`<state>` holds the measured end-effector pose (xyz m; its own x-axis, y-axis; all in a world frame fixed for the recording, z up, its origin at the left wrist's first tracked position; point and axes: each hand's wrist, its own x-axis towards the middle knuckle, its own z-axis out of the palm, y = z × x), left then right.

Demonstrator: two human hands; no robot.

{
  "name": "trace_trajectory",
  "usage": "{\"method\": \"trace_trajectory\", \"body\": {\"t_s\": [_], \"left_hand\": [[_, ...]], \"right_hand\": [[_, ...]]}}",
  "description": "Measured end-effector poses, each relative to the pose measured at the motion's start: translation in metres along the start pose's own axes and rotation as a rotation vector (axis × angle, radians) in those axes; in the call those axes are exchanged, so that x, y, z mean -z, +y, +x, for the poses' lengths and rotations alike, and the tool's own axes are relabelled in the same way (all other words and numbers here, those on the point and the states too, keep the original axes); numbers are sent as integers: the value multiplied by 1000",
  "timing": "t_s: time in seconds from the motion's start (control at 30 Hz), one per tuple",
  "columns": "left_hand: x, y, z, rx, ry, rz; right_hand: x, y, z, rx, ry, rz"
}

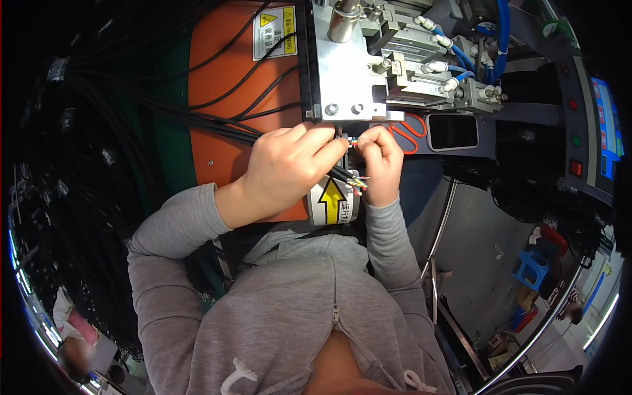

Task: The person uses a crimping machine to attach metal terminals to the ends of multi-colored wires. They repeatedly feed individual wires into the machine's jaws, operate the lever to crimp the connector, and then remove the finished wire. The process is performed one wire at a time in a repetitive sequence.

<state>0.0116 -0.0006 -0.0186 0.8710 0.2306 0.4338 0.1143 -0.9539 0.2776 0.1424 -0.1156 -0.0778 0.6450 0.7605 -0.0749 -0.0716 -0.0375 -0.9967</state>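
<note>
Just below the metal press machine (349, 69), my two hands meet at the end of a black cable. My left hand (283, 164) is closed, with its thumb and fingers pinched on the cable near its end. Short coloured wires (353, 142) stick out between the hands. My right hand (384, 168) pinches these wires between thumb and fingertips. Under the hands, more black cable ends (355, 182) fan out with bare green, white and red wires. Nearby, a white plate with a yellow arrow (332, 201) faces up.
Many black cables (217, 122) run in from the left across an orange surface (224, 79). Orange-handled scissors (411, 135) and a phone-like device (452, 131) lie to the right. Blue air hoses (503, 39) and a control panel (586, 125) stand at the far right.
</note>
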Motion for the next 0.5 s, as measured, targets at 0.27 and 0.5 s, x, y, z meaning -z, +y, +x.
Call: {"method": "trace_trajectory", "body": {"t_s": [0.27, 0.5], "left_hand": [[18, 11, -3, 41, -149, 127], [16, -1, -8, 95, -174, 111]], "right_hand": [[-4, -9, -1, 50, 98, -29], [17, -45, 3, 652, -488, -225]]}}
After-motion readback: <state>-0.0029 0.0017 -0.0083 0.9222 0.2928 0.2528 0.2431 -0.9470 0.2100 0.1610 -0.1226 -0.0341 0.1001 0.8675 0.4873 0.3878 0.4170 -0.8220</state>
